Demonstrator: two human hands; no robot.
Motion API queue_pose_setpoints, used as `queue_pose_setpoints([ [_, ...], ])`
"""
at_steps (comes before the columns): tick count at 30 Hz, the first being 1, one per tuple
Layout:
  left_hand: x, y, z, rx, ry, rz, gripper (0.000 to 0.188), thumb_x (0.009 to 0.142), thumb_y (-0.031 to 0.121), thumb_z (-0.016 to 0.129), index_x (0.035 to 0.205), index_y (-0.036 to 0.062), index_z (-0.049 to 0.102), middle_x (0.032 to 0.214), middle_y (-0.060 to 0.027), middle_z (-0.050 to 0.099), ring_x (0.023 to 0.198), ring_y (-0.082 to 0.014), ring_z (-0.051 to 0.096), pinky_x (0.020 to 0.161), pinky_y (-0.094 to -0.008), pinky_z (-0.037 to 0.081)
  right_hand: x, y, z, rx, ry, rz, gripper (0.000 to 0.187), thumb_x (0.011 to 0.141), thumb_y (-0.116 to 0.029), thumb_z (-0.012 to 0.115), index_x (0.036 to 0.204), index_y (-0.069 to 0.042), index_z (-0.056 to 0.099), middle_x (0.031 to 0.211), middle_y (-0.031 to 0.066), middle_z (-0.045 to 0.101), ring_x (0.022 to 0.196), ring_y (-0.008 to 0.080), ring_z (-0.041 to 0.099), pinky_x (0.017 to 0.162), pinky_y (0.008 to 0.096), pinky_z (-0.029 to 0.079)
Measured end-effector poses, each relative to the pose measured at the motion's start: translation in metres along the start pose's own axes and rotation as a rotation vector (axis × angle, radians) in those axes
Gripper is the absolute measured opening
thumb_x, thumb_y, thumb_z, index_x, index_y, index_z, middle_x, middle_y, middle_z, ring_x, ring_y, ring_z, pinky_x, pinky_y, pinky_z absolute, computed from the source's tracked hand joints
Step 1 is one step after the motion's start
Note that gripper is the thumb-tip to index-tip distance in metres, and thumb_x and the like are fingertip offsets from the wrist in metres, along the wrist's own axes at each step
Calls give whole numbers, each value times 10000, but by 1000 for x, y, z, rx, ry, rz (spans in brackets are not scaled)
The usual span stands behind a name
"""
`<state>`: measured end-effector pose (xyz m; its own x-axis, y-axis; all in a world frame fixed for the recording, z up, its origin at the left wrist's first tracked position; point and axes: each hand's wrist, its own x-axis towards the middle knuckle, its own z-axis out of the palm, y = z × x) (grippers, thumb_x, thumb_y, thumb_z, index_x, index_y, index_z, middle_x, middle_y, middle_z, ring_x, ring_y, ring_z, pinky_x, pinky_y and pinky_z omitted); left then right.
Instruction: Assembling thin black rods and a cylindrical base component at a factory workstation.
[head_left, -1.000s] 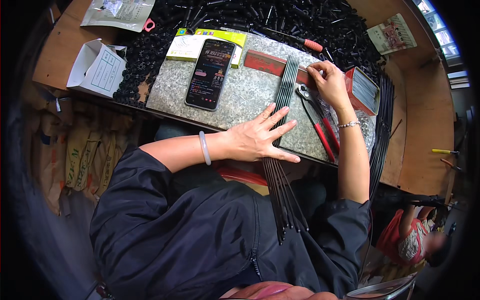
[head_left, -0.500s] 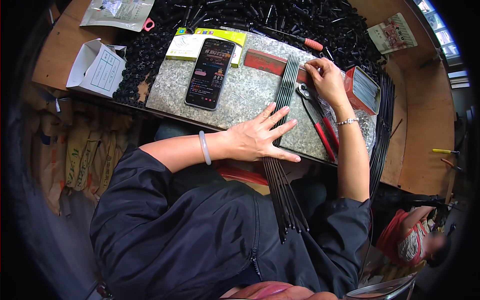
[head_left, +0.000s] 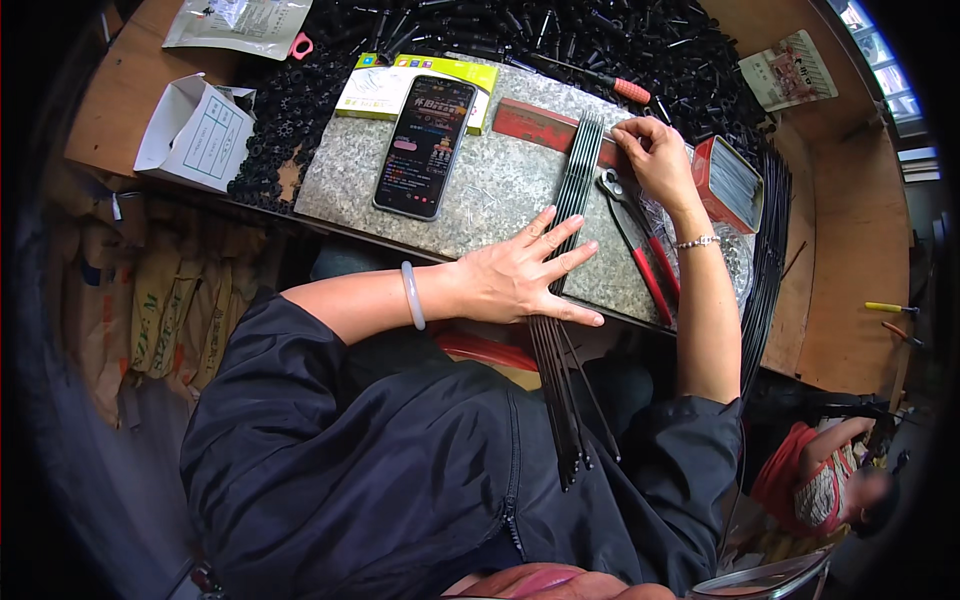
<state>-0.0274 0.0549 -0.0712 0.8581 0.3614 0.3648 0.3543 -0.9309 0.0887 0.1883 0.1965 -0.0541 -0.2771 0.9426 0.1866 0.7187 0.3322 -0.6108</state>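
Observation:
My left hand (head_left: 515, 268) lies flat with fingers spread across a bundle of thin black rods (head_left: 580, 165), pressing it against the grey speckled slab (head_left: 490, 215). The rods' upper ends rest over a flat red bar (head_left: 530, 123), and their lower ends (head_left: 572, 440) hang past the slab's edge over my lap. My right hand (head_left: 655, 155) is closed in a pinch beside the rods' upper ends, above the bar; whatever is between thumb and finger is too small to make out. Just below it lie red-handled pliers (head_left: 640, 245).
A phone (head_left: 425, 150) leans on a yellow-green box (head_left: 360, 90). An open red box of thin pins (head_left: 727, 185) stands right of my right hand. Black parts (head_left: 470, 30) heap behind the slab, near a red-handled screwdriver (head_left: 630, 90). At left is a white carton (head_left: 205, 135). Another person (head_left: 815, 475) sits lower right.
Both hands stay in nearly the same place. The rods' hanging lower ends have shifted slightly, with one now standing apart from the rest. The whole view has moved a little.

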Motion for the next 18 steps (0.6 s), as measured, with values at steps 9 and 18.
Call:
queue_pose_setpoints([
  [9,0,0,0,5,4,-5,678,803,157,505,1355,502,316,1355,-222,394,1238,-451,391,1003,-605,327,2,1,-4,-50,-6,-95,169,799,-162,675,880,-14,678,840,121,648,760,231,628,704,319,484],
  [18,-1,-1,3,7,1,14,668,801,217,507,1374,484,290,1346,-239,401,1242,-472,372,1009,-620,296,5,3,-4,0,-54,-72,170,804,-170,670,877,-18,685,828,103,644,749,216,622,690,306,478],
])
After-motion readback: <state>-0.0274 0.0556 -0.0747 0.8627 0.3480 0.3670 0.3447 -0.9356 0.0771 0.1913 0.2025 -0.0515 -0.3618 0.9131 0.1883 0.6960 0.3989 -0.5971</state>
